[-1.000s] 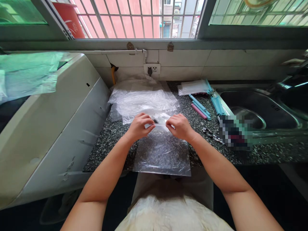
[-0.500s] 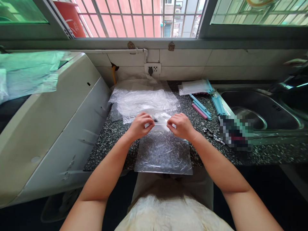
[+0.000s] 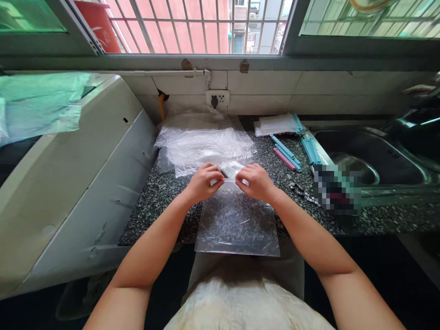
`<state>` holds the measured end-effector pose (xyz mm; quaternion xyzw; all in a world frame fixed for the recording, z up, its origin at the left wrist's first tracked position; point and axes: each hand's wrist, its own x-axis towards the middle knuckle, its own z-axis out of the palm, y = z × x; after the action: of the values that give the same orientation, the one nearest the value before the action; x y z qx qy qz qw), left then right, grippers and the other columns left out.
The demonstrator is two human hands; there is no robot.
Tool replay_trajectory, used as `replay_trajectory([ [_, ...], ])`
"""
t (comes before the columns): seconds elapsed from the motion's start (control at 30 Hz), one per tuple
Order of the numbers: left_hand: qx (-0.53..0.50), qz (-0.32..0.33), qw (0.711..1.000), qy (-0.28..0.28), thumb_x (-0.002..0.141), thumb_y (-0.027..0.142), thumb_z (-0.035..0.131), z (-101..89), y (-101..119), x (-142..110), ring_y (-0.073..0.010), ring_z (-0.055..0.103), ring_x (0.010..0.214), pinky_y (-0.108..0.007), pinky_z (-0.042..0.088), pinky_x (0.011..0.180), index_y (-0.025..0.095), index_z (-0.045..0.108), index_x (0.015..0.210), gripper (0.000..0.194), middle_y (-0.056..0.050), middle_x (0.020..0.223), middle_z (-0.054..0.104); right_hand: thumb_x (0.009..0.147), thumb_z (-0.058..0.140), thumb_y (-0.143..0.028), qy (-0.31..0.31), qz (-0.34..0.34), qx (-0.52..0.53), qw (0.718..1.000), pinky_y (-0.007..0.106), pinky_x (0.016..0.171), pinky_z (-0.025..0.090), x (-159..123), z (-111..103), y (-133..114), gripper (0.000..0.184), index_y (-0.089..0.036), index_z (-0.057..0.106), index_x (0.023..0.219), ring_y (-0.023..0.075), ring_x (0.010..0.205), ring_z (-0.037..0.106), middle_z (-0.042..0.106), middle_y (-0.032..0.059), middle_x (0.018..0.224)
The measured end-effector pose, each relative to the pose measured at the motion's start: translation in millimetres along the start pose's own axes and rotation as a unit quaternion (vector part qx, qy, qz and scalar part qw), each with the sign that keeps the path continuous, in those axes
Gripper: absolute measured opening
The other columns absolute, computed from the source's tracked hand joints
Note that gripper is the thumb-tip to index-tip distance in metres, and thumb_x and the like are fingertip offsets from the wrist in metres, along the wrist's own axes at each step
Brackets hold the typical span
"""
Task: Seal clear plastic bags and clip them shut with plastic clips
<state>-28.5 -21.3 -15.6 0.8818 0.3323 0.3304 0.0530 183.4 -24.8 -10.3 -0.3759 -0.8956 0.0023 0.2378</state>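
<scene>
Both hands have come nearer to each other since the earlier frame, and they are a little closer to the person's body. The clear, flat plastic bag [image 3: 239,227] between them has shifted also: its lower edge now reaches further toward the body and slightly to the right.

In the head view, the left hand [image 3: 208,181] pinches the upper part of the bag between thumb and fingers. The right hand [image 3: 252,179] pinches the same edge in the same way, and a short stretch of this edge shows between the two hands. Both grips are closed on the thin plastic. The bag lies over the front of the speckled dark stone counter [image 3: 154,201], and its lower end goes past the counter edge.

Just behind the hands is a wide, loose pile of clear plastic sheets [image 3: 206,142]. To the right of this pile, several light blue plastic strips [image 3: 285,150] lie beside a pink plastic strip [image 3: 284,159]. Behind them is a stack of whitish flat plastic packets [image 3: 277,124]. A black-and-white beaded cord [image 3: 304,193] leads to a dark object [image 3: 335,190], which is blurred, near the dark metal sink [image 3: 371,156].
</scene>
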Motion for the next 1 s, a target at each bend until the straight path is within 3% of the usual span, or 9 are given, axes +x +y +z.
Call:
replay_trajectory([
  [0.5, -0.006, -0.007, 1.0, 0.004, 0.082, 0.022, 0.057, 2.2, -0.8, 0.3, -0.0161, 0.052, 0.072, -0.03, 0.044, 0.072, 0.018, 0.063, 0.069, 0.015, -0.003, 0.07, 0.065, 0.082, 0.054, -0.02, -0.003, -0.015, -0.003, 1.0, 0.029, 0.068, 0.027, 0.3, 3.7, -0.3, 0.014, -0.018, 0.062, 0.071, 0.0161, 0.069, 0.05, 0.066, 0.0035, 0.069],
  [1.0, -0.064, -0.095, 0.993, -0.011, 0.08, 0.025, 0.057, -9.9, -2.5, -0.8, -0.0178, 0.053, 0.078, -0.031, 0.044, 0.075, 0.018, 0.064, 0.071, 0.014, -0.003, 0.07, 0.063, 0.08, 0.054, -0.019, 0.011, -0.003, 0.001, 1.0, 0.029, 0.068, 0.028, -0.1, -0.4, 3.1, 0.013, -0.017, 0.06, 0.069, 0.0154, 0.067, 0.049, 0.066, 0.0029, 0.069],
])
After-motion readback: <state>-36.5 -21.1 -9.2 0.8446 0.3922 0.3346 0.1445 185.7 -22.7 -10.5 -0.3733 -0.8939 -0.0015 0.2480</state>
